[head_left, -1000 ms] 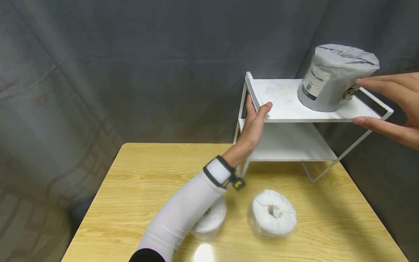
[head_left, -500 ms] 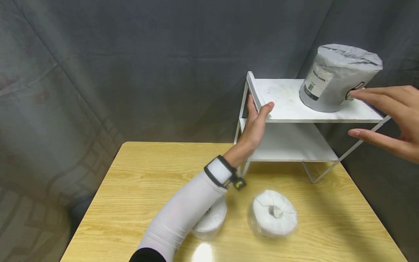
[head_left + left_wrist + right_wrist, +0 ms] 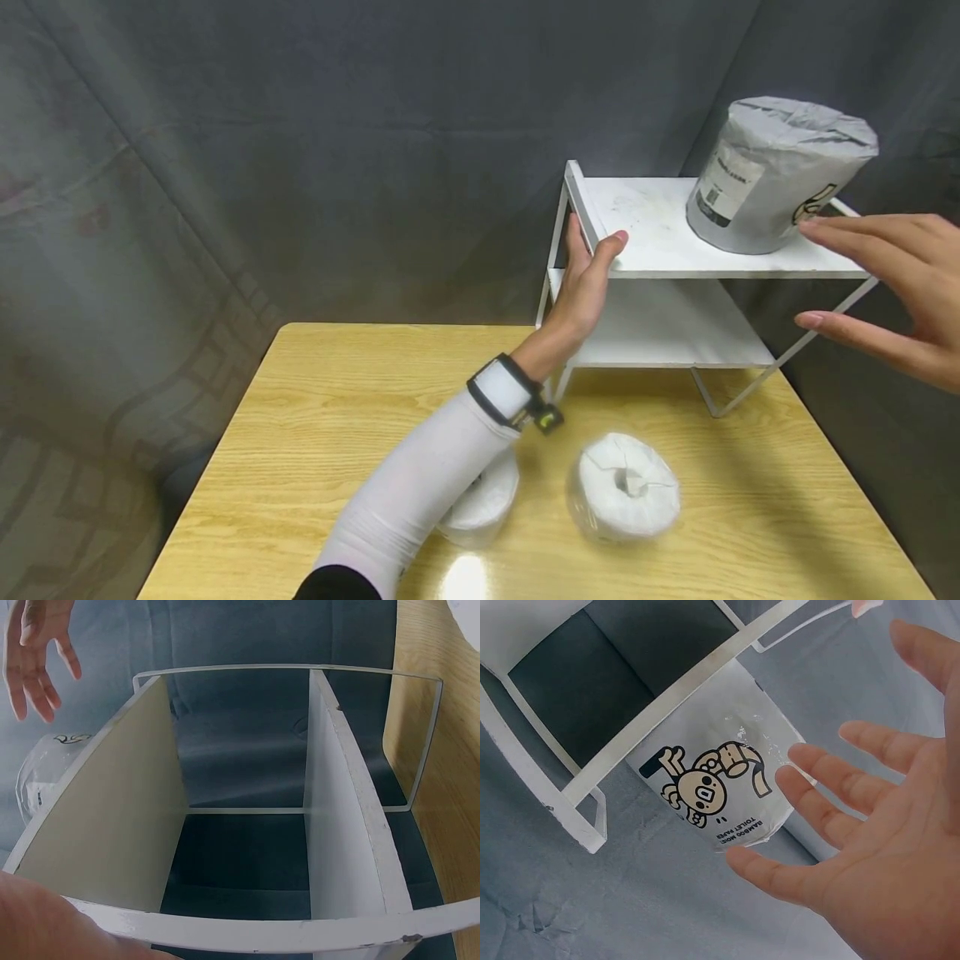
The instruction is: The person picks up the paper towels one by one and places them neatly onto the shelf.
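A white two-tier shelf rack (image 3: 637, 221) stands at the back right of the table. My left hand (image 3: 577, 292) grips its left side, thumb over the top board's corner and fingers outside the frame. A grey-wrapped toilet paper roll (image 3: 772, 183), printed with a cartoon figure, sits upright on the top board. Beside the rack's right end, my right hand (image 3: 892, 292) hovers with thumb and fingers spread, holding nothing. In the right wrist view the spread fingers point toward the toilet paper roll (image 3: 720, 765). The left wrist view looks in between the rack's two boards (image 3: 101, 810).
On the wooden table (image 3: 360, 392) a white paper roll (image 3: 630, 487) in clear wrap lies in front of the rack. Another white roll (image 3: 487, 500) is partly hidden under my left forearm. Grey curtains (image 3: 420, 167) hang behind and at both sides.
My right hand has moved down and slightly left, lower along the rack's right end. My left hand, the rack and the rolls stay where they were.
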The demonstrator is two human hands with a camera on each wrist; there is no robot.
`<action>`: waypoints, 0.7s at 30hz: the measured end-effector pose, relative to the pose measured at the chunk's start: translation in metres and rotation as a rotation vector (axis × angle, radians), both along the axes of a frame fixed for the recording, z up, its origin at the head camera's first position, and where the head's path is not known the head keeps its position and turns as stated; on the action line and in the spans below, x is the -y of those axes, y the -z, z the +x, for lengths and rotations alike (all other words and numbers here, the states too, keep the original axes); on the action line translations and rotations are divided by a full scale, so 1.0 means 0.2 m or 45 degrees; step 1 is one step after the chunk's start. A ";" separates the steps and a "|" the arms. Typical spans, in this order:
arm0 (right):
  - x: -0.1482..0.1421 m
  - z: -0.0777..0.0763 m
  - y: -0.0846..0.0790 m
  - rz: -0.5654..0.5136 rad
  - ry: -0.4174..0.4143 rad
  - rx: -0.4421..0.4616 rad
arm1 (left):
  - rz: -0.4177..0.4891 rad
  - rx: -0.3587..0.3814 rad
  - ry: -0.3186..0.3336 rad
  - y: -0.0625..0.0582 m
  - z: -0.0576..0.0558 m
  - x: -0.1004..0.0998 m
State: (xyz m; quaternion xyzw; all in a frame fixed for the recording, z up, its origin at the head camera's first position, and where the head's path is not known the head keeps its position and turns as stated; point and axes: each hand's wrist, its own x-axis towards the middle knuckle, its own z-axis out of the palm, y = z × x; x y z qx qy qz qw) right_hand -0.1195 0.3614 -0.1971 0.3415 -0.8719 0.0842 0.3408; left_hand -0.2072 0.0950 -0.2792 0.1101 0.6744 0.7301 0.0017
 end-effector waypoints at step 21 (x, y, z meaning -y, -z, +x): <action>0.06 0.08 0.07 0.170 0.022 -0.003 | 0.021 -0.019 0.012 0.00 -0.01 0.00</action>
